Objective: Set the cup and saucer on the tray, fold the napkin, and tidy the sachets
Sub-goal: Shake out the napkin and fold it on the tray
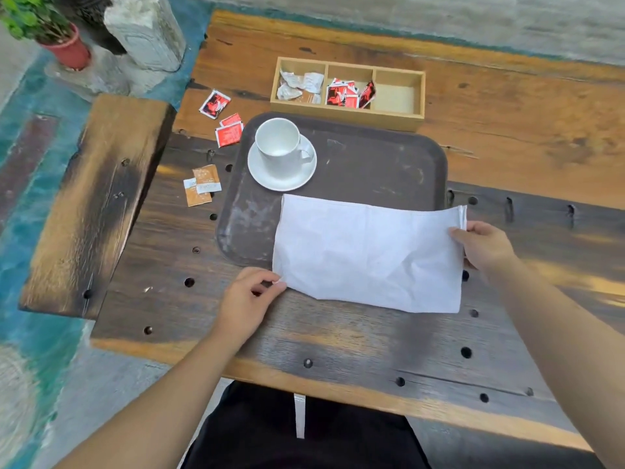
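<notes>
Left hand [248,296] pinches the near-left corner of the napkin [365,252] between thumb and fingertip. Right hand [485,245] grasps the right edge, thumb on top, fingers under. Both grips sit at opposite ends, probably to keep the cloth taut and square for the next fold.

Napkin: white, thin, creased, a long rectangle; the doubled layers at the right edge suggest one fold is already made. It lies half on the tray [389,164], half over the tray's near rim onto the bench [338,333].

Tray: dark brown, rounded corners, scuffed matte surface. On its far-left part stands the cup [279,147], white glazed, empty, handle to the right, centred on its round white saucer [287,182]. That step looks done.

Sachets: red ones [230,130] and orange ones [201,186] lie loose on the bench left of the tray, not yet tidied. Beyond the tray, a pale wooden box [348,110] with three compartments: left holds crumpled white packets, middle holds red sachets, right is empty.

Bench: dark weathered planks with drilled holes.
</notes>
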Action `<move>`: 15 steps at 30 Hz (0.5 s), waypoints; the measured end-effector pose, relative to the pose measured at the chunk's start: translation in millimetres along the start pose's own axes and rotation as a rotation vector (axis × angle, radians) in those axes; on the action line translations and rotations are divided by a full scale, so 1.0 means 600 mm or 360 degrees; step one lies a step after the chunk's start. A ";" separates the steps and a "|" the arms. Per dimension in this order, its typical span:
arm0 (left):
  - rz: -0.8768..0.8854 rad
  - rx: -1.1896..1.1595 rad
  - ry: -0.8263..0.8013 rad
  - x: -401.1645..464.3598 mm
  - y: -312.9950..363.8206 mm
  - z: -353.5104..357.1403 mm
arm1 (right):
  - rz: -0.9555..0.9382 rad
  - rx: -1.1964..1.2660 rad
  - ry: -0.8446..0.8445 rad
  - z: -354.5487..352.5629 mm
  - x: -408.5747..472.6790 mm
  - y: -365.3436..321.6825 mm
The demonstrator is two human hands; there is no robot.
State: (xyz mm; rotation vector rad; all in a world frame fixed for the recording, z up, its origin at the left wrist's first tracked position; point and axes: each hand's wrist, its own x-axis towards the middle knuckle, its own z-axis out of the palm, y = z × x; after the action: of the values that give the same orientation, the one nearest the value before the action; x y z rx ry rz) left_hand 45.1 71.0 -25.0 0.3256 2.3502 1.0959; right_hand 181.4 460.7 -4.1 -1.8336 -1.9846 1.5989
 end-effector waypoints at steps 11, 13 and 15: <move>-0.0535 -0.0371 -0.0121 0.032 -0.013 -0.049 | 0.0219 0.0195 -0.0162 -0.002 0.009 0.015; -0.0622 -0.0377 -0.0006 0.051 0.005 -0.049 | 0.0208 0.0263 -0.0193 -0.003 0.002 0.011; -0.0628 -0.0283 0.0128 0.077 0.031 -0.047 | 0.0170 0.0271 -0.0198 -0.005 -0.002 0.010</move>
State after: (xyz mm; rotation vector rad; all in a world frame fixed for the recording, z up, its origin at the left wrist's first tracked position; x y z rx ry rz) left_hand -9.1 84.5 -11.9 -0.2423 2.2332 1.1237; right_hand 187.6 460.4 -5.8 -1.8470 -1.7558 1.8903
